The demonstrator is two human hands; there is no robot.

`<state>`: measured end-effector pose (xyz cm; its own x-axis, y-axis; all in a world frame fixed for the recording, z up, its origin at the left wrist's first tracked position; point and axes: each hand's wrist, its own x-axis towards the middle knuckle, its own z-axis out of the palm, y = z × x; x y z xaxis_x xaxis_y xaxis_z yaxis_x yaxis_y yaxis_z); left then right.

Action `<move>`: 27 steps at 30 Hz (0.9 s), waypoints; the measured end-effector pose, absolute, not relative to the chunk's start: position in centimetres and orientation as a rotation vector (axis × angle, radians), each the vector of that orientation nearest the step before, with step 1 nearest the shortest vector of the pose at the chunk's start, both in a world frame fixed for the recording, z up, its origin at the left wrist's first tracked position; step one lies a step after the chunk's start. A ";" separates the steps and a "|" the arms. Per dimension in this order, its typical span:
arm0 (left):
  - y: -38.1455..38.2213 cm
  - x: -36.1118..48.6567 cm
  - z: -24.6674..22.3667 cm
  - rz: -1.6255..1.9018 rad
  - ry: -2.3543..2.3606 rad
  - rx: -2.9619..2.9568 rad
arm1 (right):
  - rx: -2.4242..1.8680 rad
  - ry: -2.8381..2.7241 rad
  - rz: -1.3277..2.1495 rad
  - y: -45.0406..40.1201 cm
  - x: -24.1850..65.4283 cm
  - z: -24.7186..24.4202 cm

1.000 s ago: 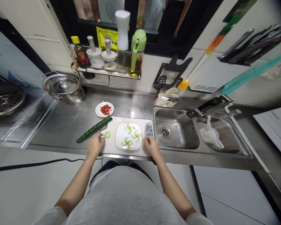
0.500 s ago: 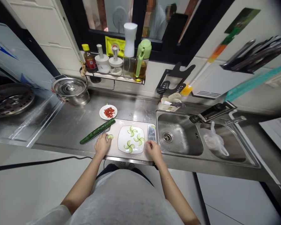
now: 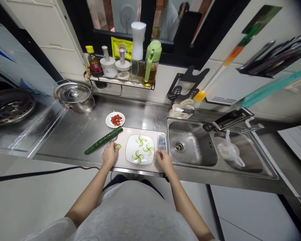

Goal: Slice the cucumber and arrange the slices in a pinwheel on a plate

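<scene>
My left hand [image 3: 110,155] is at the left side of the pale cutting board [image 3: 121,160], its fingers closed on a small stack of cucumber slices [image 3: 118,146]. A white squarish plate [image 3: 129,157] sits on the board, bearing three pinwheels of cucumber slices [image 3: 148,149]. Beside the plate's right edge, my right hand [image 3: 165,161] has its thumb and fingertips pinched together; what they hold, if anything, is too small to make out. Just beyond those fingers lies a knife blade [image 3: 162,142], flat on the board. A long piece of cucumber [image 3: 102,140] rests slantwise left of the board.
A small white dish [image 3: 107,123] with red bits stands behind the board. Farther left is a lidded steel pot [image 3: 75,97]. To the right is a double sink [image 3: 193,157] with a tap and a plastic bag [image 3: 229,149]. Bottles line a wall rack [image 3: 110,79].
The view has shifted very slightly. My left hand keeps its place at the cucumber slices, and my right hand stays pinched beside the plate.
</scene>
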<state>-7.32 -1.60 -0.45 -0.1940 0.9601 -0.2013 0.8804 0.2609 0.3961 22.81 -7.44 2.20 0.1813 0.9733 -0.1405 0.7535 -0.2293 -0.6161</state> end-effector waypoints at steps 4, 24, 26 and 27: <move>-1.4 -7.6 -1.1 0.401 2.100 1.604 | -2.045 -1.631 0.718 -7.1 22.6 2.4; 1.5 -1.5 7.3 1.028 1.148 1.068 | -1.396 -1.835 0.748 0.4 14.9 9.3; 1.7 -1.1 7.5 1.024 1.163 1.109 | -1.403 -1.843 0.732 0.5 15.1 9.4; 1.7 -1.0 7.5 1.032 1.186 1.133 | -1.408 -1.845 0.726 0.5 15.2 9.5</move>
<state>-1.00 1.68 7.53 0.1055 0.9832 -0.1487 -0.0106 0.1506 0.9885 15.19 0.54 9.46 -0.1687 0.9670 0.1908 0.5777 0.2539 -0.7757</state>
